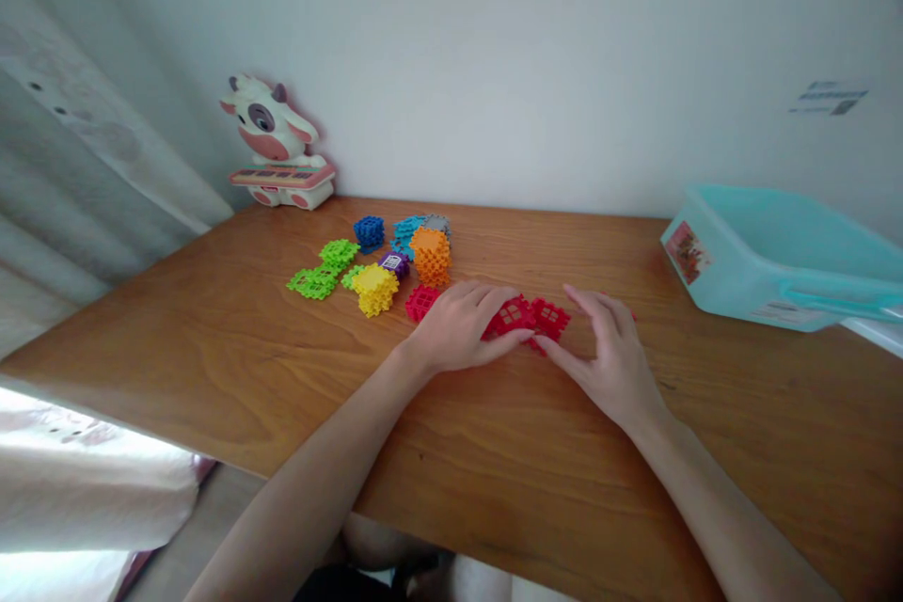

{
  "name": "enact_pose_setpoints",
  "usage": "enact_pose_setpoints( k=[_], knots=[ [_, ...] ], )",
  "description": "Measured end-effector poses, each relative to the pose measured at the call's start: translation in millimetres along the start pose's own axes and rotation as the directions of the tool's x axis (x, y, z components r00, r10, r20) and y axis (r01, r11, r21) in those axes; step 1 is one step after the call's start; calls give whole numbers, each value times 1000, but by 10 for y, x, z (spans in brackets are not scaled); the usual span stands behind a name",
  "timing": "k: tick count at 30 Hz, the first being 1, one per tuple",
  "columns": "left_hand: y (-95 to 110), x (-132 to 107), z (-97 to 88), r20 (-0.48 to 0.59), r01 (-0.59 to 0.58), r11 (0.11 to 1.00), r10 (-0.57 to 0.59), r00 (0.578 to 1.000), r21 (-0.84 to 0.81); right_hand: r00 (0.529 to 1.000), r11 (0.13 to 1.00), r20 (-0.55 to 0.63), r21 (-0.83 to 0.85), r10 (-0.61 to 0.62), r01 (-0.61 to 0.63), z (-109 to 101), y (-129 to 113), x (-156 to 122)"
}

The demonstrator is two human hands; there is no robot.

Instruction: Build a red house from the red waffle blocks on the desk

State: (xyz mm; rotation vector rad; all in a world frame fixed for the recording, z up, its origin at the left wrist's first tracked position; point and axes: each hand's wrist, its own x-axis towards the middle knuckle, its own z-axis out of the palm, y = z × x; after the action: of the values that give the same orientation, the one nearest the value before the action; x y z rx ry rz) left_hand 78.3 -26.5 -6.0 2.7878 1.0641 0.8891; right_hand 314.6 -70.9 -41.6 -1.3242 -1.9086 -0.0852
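Red interlocking building tiles (550, 318) with window-like cut-outs lie on the table between my hands. My left hand (462, 324) is closed over the left part of them, its fingers on the far side and the thumb along the near side. Facing it, my right hand (613, 362) is open, with thumb and fingers spread. Its thumb tip is at the near edge of the red tiles; whether it touches is hard to tell. More red tiles (421, 303) show just left of my left hand. A small bit of red peeks out behind my right fingers.
Beyond my left hand stand stacks of orange (431, 256), yellow (375, 289), purple (393, 263) and dark blue tiles (369, 233). Green tiles (315, 281) lie further left. A cow-shaped toy keyboard (282, 174) is at the back left, a turquoise bin (740, 287) at the right.
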Motion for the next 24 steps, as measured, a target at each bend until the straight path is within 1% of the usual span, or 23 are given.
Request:
enact_pose_setpoints(
  k=[2, 5, 7, 8, 10, 12, 14, 15, 16, 18, 20, 22, 24],
  knots=[
    [46, -16, 23, 20, -60, 996, 62, 998, -65, 995, 995, -18, 31, -98, 99, -51, -53, 14],
    [115, -35, 68, 91, -66, 988, 80, 993, -140, 975, 972, -29, 66, -222, 224, -92, -101, 20],
    [154, -40, 107, 101, -51, 984, 70, 992, -173, 970, 966, -54, 88, -238, 242, -104, -103, 21],
    [171, -42, 129, 83, -44, 984, 59, 995, -175, 975, 971, -75, 97, -211, 218, -108, -97, 22],
    [194, -46, 180, 37, -42, 990, 48, 998, -138, 989, 987, -115, 119, -93, 107, -112, -79, 24],
    [204, -55, 234, 20, -49, 996, 51, 999, -68, 989, 988, -134, 149, 65, -45, -105, -62, 29],
    [199, -65, 284, 20, -77, 997, 78, 997, -15, 965, 963, -158, 204, 211, -177, -81, -52, 41],
    [191, -71, 305, 16, -97, 995, 97, 995, 3, 945, 939, -174, 260, 277, -227, -63, -46, 51],
    [181, -75, 324, 9, -117, 993, 117, 993, 16, 921, 903, -189, 338, 342, -266, -41, -39, 63],
    [158, -83, 355, 7, -159, 987, 159, 987, 34, 865, 794, -187, 520, 465, -315, 3, -11, 90],
    [142, -87, 376, 13, -187, 982, 186, 982, 32, 815, 672, -134, 649, 563, -357, 34, 32, 112],
    [143, -90, 394, 1, -210, 978, 210, 978, -9, 771, 585, -75, 698, 632, -412, 42, 80, 123],
    [164, -91, 412, -33, -213, 972, 211, 977, -99, 742, 531, -10, 706, 670, -469, 27, 112, 127]
  ],
)
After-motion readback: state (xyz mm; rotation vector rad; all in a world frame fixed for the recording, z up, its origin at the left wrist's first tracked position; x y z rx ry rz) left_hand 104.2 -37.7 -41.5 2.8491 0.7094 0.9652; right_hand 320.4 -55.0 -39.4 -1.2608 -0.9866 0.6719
